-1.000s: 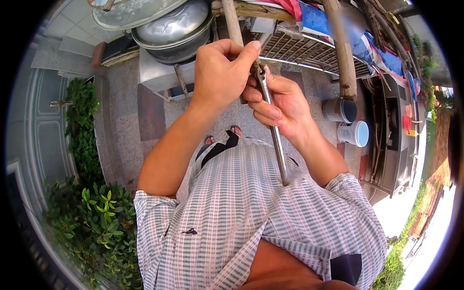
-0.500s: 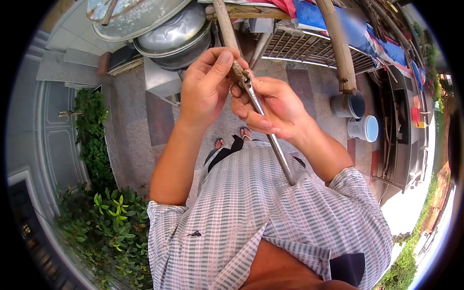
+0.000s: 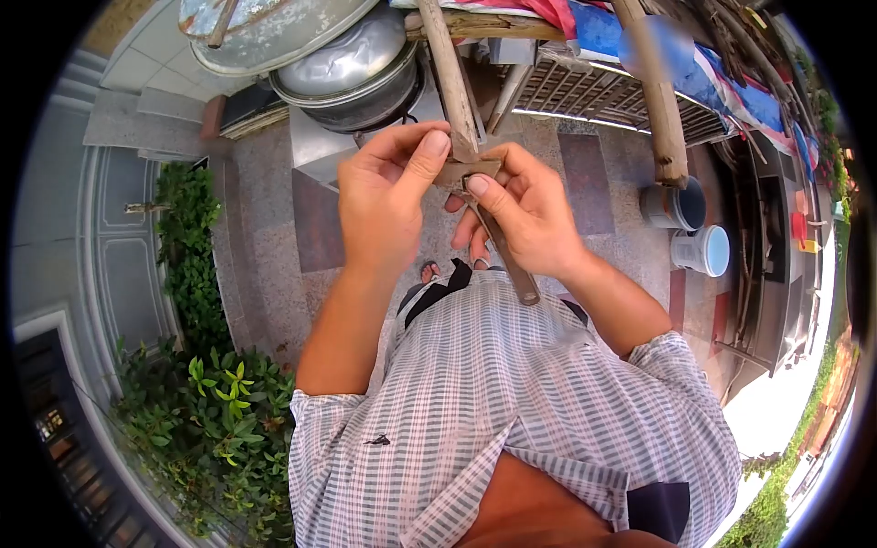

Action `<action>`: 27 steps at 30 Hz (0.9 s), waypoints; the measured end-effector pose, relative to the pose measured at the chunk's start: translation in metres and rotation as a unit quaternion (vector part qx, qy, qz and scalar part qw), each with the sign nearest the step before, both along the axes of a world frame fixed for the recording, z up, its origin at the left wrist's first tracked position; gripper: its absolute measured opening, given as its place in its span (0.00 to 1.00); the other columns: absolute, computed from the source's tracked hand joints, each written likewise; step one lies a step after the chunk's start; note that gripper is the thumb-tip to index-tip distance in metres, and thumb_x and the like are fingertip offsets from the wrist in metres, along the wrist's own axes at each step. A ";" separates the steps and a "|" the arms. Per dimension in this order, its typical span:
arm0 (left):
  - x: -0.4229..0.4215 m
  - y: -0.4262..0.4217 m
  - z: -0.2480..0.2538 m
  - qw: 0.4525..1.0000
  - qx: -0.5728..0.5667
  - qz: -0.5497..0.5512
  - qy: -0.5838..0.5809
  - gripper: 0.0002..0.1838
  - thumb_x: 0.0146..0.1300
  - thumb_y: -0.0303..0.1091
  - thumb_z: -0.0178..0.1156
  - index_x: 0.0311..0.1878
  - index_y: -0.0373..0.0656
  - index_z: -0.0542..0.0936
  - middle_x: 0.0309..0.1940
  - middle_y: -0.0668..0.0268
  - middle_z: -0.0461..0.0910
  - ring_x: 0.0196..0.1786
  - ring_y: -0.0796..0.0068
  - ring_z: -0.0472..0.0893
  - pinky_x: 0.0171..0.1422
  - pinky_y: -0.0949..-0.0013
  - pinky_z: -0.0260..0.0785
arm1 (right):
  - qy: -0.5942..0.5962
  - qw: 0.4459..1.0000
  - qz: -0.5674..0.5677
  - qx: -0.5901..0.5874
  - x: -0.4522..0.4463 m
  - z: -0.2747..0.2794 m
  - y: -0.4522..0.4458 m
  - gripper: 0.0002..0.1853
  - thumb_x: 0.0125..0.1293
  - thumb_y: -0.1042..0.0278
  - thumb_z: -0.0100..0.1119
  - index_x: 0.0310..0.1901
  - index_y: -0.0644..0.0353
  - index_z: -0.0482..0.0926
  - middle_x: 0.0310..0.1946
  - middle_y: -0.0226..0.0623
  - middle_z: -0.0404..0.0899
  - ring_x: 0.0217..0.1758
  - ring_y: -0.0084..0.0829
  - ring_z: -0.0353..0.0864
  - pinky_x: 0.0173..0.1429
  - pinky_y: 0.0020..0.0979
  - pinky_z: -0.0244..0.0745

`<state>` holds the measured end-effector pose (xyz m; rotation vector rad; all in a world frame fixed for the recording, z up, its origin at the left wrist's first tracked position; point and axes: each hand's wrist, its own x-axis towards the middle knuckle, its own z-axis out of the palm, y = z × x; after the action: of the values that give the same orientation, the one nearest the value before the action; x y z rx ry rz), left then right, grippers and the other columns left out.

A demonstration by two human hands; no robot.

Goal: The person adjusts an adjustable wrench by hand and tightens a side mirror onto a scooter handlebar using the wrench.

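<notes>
My left hand (image 3: 388, 196) pinches the left end of a flat, worn metal piece (image 3: 478, 169) between thumb and fingers. At its right end my right hand (image 3: 534, 215) presses with the thumb, its fingers curled beneath. From under the right thumb a long, dull metal bar (image 3: 510, 260) slants down toward the checked shirt (image 3: 493, 365). The tip of a wooden pole (image 3: 448, 78) meets the flat piece from above, between both hands. How the bar and flat piece are joined is hidden by the thumb.
Beyond my left hand are a lidded metal pot (image 3: 352, 91) and a large round lid (image 3: 265, 36). A second wooden pole (image 3: 662, 110) juts in at upper right, near a slatted rack (image 3: 594, 91). Two buckets (image 3: 702, 251) stand on the paved floor; bushes (image 3: 196, 420) grow at left.
The metal bar has turned, now showing a broad dull face, and its lower end is farther from the chest. The flat piece has come into view between the fingertips. The right thumb now presses on it.
</notes>
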<state>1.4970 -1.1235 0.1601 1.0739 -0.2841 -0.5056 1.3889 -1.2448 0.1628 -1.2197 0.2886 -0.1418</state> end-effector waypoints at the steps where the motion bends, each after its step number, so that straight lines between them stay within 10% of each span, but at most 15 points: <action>1: -0.002 0.002 0.000 1.000 -0.005 -0.001 0.004 0.09 0.67 0.28 0.70 0.44 0.32 0.84 0.35 0.62 0.86 0.36 0.81 0.82 0.43 0.76 0.75 | 0.000 1.000 0.001 -0.019 -0.002 -0.005 0.002 0.11 0.79 0.71 0.52 0.54 0.71 0.70 0.38 0.45 0.82 0.29 0.29 0.87 0.26 0.26 0.81; 18: -0.030 0.033 -0.013 0.986 0.093 0.050 -0.130 0.06 0.67 0.20 0.67 0.45 0.31 0.81 0.38 0.63 0.85 0.40 0.80 0.82 0.46 0.76 0.76 | 0.004 0.952 0.007 -0.305 -0.013 -0.011 0.022 0.07 0.75 0.76 0.55 0.41 0.67 0.67 0.21 0.37 0.79 0.22 0.30 0.82 0.27 0.33 0.75; 27: -0.033 0.045 -0.017 0.985 0.099 0.063 -0.127 0.07 0.67 0.21 0.66 0.46 0.32 0.81 0.40 0.63 0.84 0.40 0.82 0.80 0.44 0.77 0.75 | 0.014 0.997 0.048 -0.055 -0.012 -0.012 0.021 0.07 0.75 0.76 0.58 0.49 0.69 0.73 0.33 0.36 0.83 0.31 0.18 0.82 0.32 0.22 0.76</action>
<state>1.4640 -1.0788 0.1435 1.3449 -0.3922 -0.2860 1.3772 -1.2239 0.1510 -1.3430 0.2477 -0.0585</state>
